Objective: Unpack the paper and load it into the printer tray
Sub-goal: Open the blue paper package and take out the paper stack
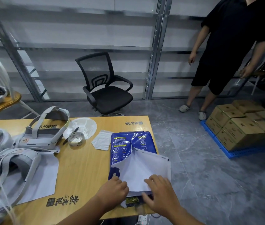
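Observation:
A ream of paper in a blue printed wrapper [125,145] lies at the right end of the wooden table [86,161]. The wrapper is torn open at its near end and the white paper stack [143,171] shows, with a flap folded back. My left hand [114,189] grips the near left corner of the stack and wrapper. My right hand [159,192] lies spread over the near right corner, fingers curled under the paper's front edge. No printer or tray is in view.
Several white headsets [39,135] with straps, a tape roll [76,138], a pen [71,135], a loose sheet [42,177] and a small bag [101,140] lie on the table. Beyond it stand a black office chair [105,88], a person in black [226,54], and stacked cardboard boxes [242,124] on a blue pallet.

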Tool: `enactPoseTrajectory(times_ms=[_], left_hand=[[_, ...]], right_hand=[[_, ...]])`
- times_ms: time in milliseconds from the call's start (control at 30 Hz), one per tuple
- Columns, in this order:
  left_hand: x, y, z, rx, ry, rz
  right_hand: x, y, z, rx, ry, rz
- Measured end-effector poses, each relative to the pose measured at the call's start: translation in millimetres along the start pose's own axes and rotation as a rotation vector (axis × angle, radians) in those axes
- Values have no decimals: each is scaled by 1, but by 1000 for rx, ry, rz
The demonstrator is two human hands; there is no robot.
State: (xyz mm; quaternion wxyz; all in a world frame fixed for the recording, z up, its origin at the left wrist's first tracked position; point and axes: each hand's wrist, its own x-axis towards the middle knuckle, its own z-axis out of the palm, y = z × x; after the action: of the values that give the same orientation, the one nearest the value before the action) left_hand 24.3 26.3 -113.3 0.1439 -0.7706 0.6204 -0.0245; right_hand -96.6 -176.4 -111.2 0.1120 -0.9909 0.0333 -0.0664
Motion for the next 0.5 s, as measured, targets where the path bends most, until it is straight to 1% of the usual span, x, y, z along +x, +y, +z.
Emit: enactPoseTrajectory(times_ms=[67, 100, 133, 200, 367, 433, 500], left_hand=[[-8, 11, -1, 3, 109, -14], [-12, 17, -2, -1, 190, -15], [-16, 24, -3, -15, 268, -17], [-22, 36, -3, -53, 365, -15], [-33, 58, 6, -101, 435, -30], [-40, 62, 12, -58, 409, -33], [-49, 61, 13, -108, 399, -68]], right_hand=[[-5, 3, -3, 102, 25, 207], [-6, 4, -5, 131, 14, 310], [-6, 5, -7, 135, -10, 392], [-7, 6, -8, 139, -74, 514], [-13, -1, -10, 260, -188, 700], [-16, -4, -12, 365, -184, 792], [-20, -1, -14, 436, -187, 841]])
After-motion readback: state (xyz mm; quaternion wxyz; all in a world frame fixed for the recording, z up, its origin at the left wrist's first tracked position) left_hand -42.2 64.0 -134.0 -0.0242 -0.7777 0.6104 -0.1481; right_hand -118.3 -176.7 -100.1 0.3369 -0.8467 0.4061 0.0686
